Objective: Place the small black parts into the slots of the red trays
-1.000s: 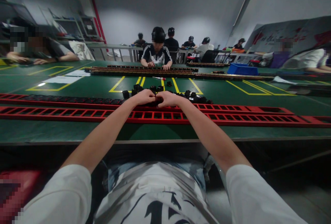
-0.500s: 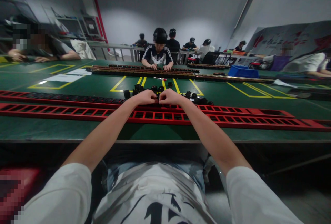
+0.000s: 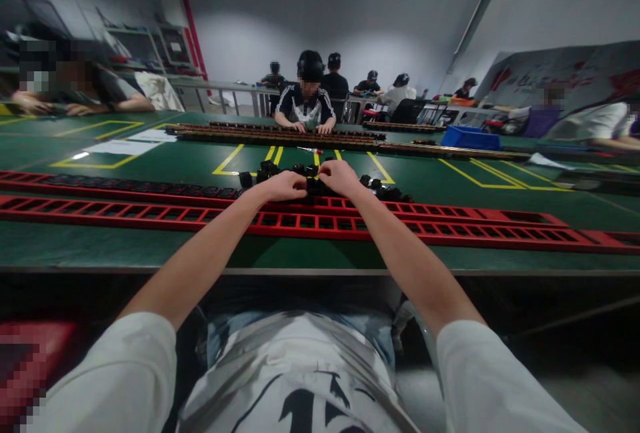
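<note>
Two long red slotted frames run side by side across the green table, a near one and a far one. Black parts fill the left stretch of the far frame. My left hand is at the far frame's middle, fingers closed on something I cannot make out. Just right of it and slightly farther off, my right hand has its fingers bent together at the pile; what they hold is hidden. Loose black parts lie behind and around both hands, with more black parts to the right.
Across the table a person works behind long dark strips. A blue bin stands right of them. White papers lie at the left, and a red-handled tool lies beyond the pile. Other people sit farther off.
My right hand has moved away from the frame, slightly up and right toward the loose black parts. The gap between my hands has widened. My left hand has barely moved.
</note>
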### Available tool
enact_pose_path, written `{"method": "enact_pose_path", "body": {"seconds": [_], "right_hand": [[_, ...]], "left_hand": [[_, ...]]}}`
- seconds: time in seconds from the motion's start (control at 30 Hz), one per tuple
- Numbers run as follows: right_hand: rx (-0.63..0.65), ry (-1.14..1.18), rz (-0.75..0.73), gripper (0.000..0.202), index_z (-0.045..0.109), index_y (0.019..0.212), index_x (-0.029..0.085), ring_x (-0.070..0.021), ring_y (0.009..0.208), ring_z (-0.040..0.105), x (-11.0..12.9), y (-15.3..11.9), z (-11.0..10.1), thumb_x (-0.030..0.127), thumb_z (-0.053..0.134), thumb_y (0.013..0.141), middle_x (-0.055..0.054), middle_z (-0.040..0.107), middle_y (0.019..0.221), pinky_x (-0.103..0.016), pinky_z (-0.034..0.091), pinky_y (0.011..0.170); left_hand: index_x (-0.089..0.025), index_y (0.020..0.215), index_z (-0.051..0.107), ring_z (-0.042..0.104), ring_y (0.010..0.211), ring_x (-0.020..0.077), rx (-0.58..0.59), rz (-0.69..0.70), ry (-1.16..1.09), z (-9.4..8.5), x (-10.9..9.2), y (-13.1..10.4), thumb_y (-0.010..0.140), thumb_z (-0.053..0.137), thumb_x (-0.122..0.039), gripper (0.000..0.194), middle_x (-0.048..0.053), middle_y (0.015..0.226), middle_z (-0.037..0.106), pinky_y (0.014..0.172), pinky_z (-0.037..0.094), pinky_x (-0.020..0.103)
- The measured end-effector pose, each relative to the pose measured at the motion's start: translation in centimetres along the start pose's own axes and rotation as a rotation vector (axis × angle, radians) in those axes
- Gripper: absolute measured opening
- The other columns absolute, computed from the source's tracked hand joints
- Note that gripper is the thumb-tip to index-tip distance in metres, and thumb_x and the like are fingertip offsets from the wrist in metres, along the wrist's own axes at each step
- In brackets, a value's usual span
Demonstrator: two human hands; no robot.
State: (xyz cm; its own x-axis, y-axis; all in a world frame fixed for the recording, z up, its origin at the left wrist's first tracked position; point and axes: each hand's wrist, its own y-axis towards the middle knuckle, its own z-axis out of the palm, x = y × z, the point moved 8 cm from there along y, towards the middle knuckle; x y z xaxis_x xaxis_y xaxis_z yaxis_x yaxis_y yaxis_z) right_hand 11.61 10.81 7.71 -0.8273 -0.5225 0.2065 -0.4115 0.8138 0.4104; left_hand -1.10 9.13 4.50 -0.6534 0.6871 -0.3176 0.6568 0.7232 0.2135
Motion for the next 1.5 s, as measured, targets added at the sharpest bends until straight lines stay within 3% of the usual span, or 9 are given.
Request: {"method": "enact_pose_path", "body": {"seconds": [0.13, 0.3, 0.63, 0.97, 1.1, 1.27, 1.37, 1.5], "right_hand": [[0.038, -0.042, 0.094, 0.022, 0.077, 0.101, 0.021, -0.0203, 0.096, 0.066, -0.6, -0.3, 0.1, 0.022, 0.061, 0.086, -0.007, 0.075, 0.107, -0.027, 0.048, 0.079], [0.194, -0.064, 0.07, 0.019, 0.078, 0.099, 0.022, -0.0193, 0.09, 0.068, -0.2, -0.6, 1.9, 0.027, 0.067, 0.084, -0.006, 0.076, 0.101, -0.026, 0.049, 0.076], [0.288, -0.025, -0.014, 0.022, 0.08, 0.098, 0.018, -0.0207, 0.086, 0.069, 0.0, -0.6, 2.2, 0.029, 0.071, 0.082, -0.009, 0.077, 0.098, -0.027, 0.049, 0.072], [0.436, 0.176, -0.131, 0.037, 0.077, 0.109, 0.016, -0.0191, 0.093, 0.07, -0.5, -0.9, 2.5, 0.013, 0.077, 0.072, -0.008, 0.077, 0.109, -0.026, 0.052, 0.084], [0.419, 0.168, -0.144, 0.033, 0.078, 0.105, 0.017, -0.019, 0.092, 0.069, -0.4, -0.9, 2.4, 0.011, 0.076, 0.073, -0.007, 0.077, 0.106, -0.027, 0.051, 0.084], [0.265, 0.091, -0.139, 0.021, 0.076, 0.102, 0.014, -0.019, 0.088, 0.066, 0.7, -0.5, 0.4, 0.016, 0.065, 0.084, -0.009, 0.075, 0.1, -0.029, 0.05, 0.082], [0.206, 0.067, -0.141, 0.022, 0.074, 0.106, 0.014, -0.0206, 0.092, 0.065, 1.1, -0.4, -0.9, 0.016, 0.06, 0.089, -0.011, 0.073, 0.104, -0.03, 0.048, 0.086], [0.177, 0.054, -0.225, 0.026, 0.071, 0.107, 0.014, -0.0229, 0.1, 0.061, 0.9, -1.6, -1.1, 0.014, 0.051, 0.091, -0.012, 0.069, 0.107, -0.034, 0.047, 0.094]], "left_hand": [[-0.014, 0.098, 0.077, 0.056, 0.068, 0.0139, 0.042, 0.009, -0.018, -0.1, -0.6, -0.1, 0.08, 0.067, -0.042, 0.034, 0.004, 0.077, 0.069, 0.064, 0.037, 0.026], [-0.015, 0.093, 0.08, 0.057, 0.064, 0.0132, 0.062, -0.025, -0.026, 0.1, -0.1, 0.1, 0.078, 0.072, -0.043, 0.033, 0.003, 0.074, 0.07, 0.063, 0.037, 0.026], [-0.02, 0.086, 0.083, 0.066, 0.074, 0.0172, 0.079, -0.091, -0.018, 0.0, 0.6, 0.3, 0.074, 0.076, -0.043, 0.027, 0.006, 0.087, 0.078, 0.069, 0.044, 0.026], [-0.024, 0.086, 0.084, 0.065, 0.075, 0.0188, 0.088, -0.068, 0.062, 0.0, 0.0, 0.5, 0.073, 0.076, -0.043, 0.024, 0.005, 0.086, 0.078, 0.067, 0.042, 0.027], [-0.022, 0.087, 0.082, 0.061, 0.069, 0.0164, 0.066, -0.023, 0.044, 0.3, 0.0, 0.3, 0.077, 0.071, -0.045, 0.027, 0.004, 0.079, 0.075, 0.065, 0.039, 0.027], [-0.016, 0.068, 0.075, 0.047, 0.054, 0.0125, -0.071, -0.02, 0.03, -0.5, 0.3, 0.0, 0.086, 0.059, -0.045, 0.037, 0.002, 0.059, 0.062, 0.057, 0.031, 0.028], [-0.016, 0.073, 0.076, 0.048, 0.056, 0.0125, -0.142, -0.057, 0.053, -1.0, 0.5, 0.0, 0.087, 0.058, -0.039, 0.032, 0.001, 0.062, 0.064, 0.057, 0.03, 0.027], [-0.017, 0.076, 0.077, 0.051, 0.058, 0.0134, -0.134, -0.08, 0.08, -0.7, 0.8, 0.2, 0.087, 0.058, -0.036, 0.029, 0.003, 0.066, 0.067, 0.056, 0.03, 0.027]]}}
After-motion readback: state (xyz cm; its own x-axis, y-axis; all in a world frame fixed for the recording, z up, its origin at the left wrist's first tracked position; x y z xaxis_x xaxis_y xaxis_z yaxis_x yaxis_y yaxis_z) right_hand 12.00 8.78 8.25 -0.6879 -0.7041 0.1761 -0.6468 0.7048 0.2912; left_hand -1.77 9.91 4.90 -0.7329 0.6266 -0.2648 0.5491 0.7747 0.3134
